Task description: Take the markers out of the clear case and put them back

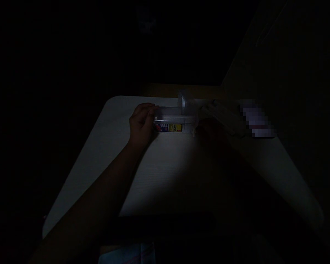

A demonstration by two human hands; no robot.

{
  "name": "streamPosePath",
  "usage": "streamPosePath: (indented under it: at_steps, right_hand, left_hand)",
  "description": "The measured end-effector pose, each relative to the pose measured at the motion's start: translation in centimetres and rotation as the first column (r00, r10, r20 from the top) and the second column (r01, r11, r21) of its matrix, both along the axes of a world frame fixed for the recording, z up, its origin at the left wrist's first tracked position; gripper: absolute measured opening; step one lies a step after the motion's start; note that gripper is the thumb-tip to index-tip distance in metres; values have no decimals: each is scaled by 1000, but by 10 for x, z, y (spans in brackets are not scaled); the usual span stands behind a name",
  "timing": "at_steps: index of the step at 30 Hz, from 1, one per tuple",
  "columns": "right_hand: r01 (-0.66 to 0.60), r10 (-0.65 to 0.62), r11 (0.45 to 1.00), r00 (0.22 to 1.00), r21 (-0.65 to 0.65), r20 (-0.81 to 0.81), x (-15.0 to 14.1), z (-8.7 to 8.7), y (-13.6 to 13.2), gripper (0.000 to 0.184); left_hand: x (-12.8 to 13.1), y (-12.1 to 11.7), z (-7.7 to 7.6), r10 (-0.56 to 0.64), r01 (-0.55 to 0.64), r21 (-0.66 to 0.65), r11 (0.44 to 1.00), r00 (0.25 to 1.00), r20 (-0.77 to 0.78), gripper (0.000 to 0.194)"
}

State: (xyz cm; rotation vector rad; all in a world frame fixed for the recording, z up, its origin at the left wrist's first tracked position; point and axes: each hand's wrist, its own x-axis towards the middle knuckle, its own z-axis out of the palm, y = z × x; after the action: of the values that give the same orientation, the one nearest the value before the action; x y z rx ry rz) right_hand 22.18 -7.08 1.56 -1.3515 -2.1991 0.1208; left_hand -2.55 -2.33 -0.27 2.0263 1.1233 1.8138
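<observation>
A clear plastic container point(165, 119) lies lengthwise on the white table point(104, 143), with a colourful yellow, blue and red label point(169, 127) on its near side. Its left end is gripped by my left hand point(141, 121), the fingers curled over it and the thumb on the side. At the container's right end a clear flap or lid point(184, 102) stands raised. My right hand point(210, 130) is at that right end, deep in shadow. Its fingers are too dark to make out, so whether they touch the container does not show.
Right of the container lies a long, clear plastic piece point(222, 115), dim in outline. Farther right is a phone-like rectangular object point(257, 121) with a pixelated face. Patterned light-blue cloth point(129, 255) shows at the bottom edge. Darkness hides most of the surroundings.
</observation>
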Motion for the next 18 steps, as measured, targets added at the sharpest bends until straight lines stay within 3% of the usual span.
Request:
streamPosePath:
  at_steps: [12,18]
  right_hand:
    - [15,-20,999,989,32,145,4,-4,5,31]
    - [58,-63,998,977,29,206,28,-2,12,33]
  left_hand:
    - [0,-1,0,-18,17,9,1000,1000,6,24]
    - [0,-1,0,-17,17,3,1000,1000,0,25]
